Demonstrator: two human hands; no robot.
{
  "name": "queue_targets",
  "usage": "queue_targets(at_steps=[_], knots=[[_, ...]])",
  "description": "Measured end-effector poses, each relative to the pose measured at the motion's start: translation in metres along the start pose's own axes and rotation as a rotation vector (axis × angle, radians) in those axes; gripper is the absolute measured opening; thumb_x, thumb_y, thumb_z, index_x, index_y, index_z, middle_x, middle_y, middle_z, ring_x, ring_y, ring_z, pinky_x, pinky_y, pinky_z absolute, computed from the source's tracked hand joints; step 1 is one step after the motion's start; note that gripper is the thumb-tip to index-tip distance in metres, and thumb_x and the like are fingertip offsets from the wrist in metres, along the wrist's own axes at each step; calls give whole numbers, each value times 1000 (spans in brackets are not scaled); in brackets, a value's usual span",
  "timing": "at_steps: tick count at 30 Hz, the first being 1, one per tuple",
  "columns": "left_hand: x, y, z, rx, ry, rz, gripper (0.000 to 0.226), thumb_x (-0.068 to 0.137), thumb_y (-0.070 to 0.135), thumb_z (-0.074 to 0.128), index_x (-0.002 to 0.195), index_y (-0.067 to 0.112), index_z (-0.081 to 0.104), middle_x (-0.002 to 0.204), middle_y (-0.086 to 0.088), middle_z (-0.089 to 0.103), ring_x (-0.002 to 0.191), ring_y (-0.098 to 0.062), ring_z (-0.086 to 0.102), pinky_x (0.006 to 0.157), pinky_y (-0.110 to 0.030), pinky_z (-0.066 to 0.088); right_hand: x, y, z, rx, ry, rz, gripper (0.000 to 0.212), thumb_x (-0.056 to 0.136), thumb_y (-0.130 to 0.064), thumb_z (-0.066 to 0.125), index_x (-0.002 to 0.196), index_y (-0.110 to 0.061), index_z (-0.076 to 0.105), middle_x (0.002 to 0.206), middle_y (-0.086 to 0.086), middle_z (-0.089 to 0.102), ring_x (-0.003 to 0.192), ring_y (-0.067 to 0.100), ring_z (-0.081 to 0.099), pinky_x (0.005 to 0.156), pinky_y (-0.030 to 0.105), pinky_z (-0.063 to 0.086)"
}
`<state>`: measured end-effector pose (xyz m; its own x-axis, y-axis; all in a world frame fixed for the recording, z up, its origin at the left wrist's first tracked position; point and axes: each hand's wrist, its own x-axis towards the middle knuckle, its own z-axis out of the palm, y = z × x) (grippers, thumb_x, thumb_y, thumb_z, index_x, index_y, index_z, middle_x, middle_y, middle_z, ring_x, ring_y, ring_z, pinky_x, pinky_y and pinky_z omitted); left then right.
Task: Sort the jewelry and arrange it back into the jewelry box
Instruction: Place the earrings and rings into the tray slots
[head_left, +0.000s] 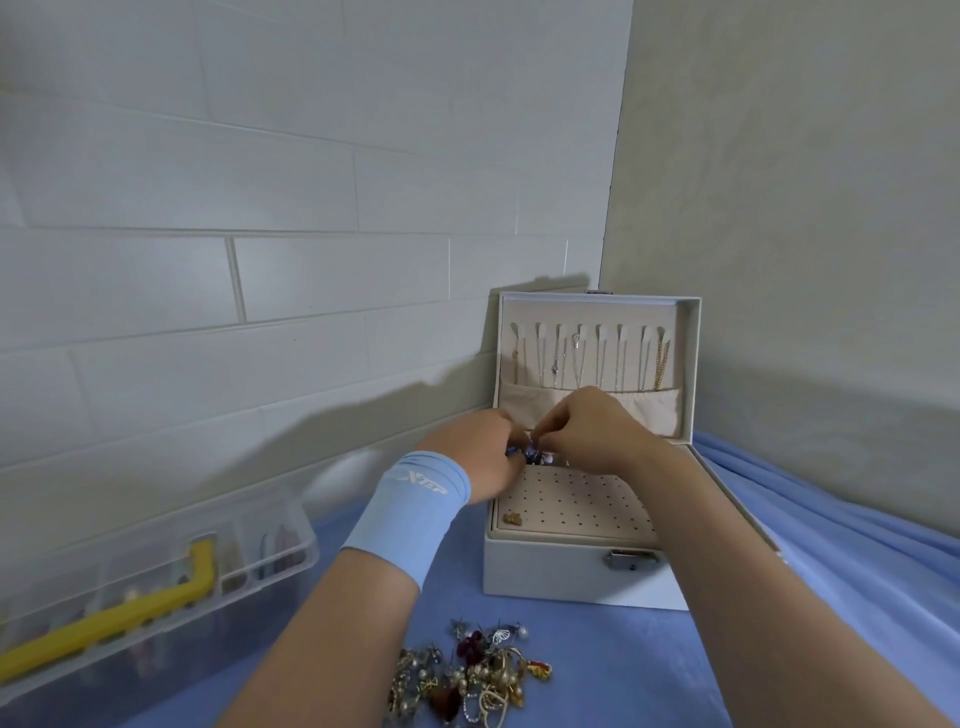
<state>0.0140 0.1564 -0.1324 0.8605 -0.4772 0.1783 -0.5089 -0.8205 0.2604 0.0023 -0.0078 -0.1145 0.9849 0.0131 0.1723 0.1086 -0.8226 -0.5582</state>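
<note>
The pale jewelry box (545, 571) stands open on the blue cloth, its lid upright with several chains (587, 358) hanging inside. A beige earring board (582, 504) with rows of holes fills the front tray; one small gold piece (514, 518) sits at its near left corner. My left hand (480, 454), with a blue wristband, and my right hand (592, 428) meet over the back of the tray. Both pinch a small blue and silver earring (530, 453) between their fingertips. A tangled pile of jewelry (467, 670) lies on the cloth in front of the box.
A clear plastic organizer (156, 587) with a yellow handle sits at the left against the white tiled wall. The box stands in the corner where the tiled wall meets a plain beige wall. Blue cloth (831, 571) folds down on the right.
</note>
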Motion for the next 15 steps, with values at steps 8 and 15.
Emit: queue_targets(at_steps=[8,15], knots=[[-3,3,0,53,-22,4,34,99,27,46,125,33,66,134,11,55,116,-21,56,100,-36,45,2,5,-7,10,-4,32,22,80,-8,75,100,-16,77,91,-1,75,80,16,71,81,36,61],[-3,3,-1,34,22,10,33,96,25,46,119,37,67,123,1,63,106,-25,61,91,-34,49,3,2,3,-114,45,47,3,81,-25,79,82,-25,82,80,-6,74,78,11,68,77,33,60]])
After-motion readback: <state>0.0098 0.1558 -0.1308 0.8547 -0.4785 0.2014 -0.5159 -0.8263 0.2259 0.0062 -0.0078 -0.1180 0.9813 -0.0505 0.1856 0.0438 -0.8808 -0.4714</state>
